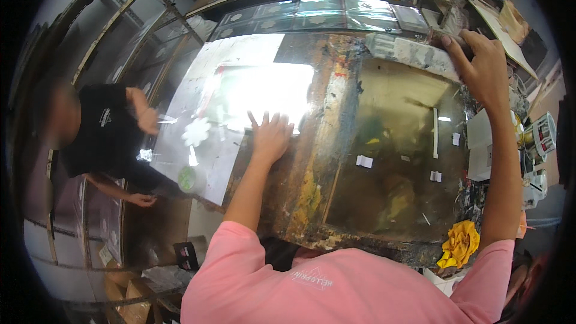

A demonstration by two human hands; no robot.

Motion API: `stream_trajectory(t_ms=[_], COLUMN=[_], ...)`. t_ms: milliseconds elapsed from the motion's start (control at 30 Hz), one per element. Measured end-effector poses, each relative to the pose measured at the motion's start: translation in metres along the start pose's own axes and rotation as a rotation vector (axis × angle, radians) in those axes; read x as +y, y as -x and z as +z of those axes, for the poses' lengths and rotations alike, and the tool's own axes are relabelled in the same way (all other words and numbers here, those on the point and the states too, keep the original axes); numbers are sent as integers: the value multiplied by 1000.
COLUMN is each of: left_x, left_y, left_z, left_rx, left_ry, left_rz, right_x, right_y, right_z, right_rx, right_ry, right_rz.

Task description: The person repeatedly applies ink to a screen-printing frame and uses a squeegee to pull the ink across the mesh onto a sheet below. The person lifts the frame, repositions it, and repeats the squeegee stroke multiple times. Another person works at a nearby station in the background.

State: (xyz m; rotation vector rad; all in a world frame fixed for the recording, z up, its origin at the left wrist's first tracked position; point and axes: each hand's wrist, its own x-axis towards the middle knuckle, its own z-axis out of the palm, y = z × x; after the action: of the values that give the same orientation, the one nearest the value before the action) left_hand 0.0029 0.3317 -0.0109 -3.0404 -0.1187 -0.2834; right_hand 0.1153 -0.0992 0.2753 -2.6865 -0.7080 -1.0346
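My left hand [271, 138] rests with fingers spread on a shiny clear sheet [264, 87], which lies over white paper [249, 48] on the left of the table. Glare washes out much of that sheet. My right hand [485, 69] curls round something at the far right corner, beside a paint-spattered whitish bar [414, 55]; what it grips is mostly hidden. Below the bar lies a framed screen [396, 144] with a glossy, yellowish-brown surface. Small white pieces of tape [364, 161] stick to it.
A crumpled yellow cloth [459, 244] sits at the table's near right corner. Cans [543, 135] stand to the right. At the left, another person [102, 126] stands beside the table, near a white flower shape [196, 132] and a round green-filled container [187, 178]. Racks [312, 15] hold sheets behind.
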Motion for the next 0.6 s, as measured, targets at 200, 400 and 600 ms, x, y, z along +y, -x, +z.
stream_trajectory(t_ms=[200, 400, 600], left_x=[-23, 66, 233], left_y=[-12, -40, -4], left_z=[-31, -73, -47], left_rx=[-103, -222, -3], left_ry=[260, 248, 374], left_rz=[-76, 115, 373], right_x=[6, 8, 8], right_y=[-6, -11, -1], right_z=[4, 1, 0], right_rx=[65, 25, 72], right_ry=[7, 10, 8], right_rz=[-33, -21, -80])
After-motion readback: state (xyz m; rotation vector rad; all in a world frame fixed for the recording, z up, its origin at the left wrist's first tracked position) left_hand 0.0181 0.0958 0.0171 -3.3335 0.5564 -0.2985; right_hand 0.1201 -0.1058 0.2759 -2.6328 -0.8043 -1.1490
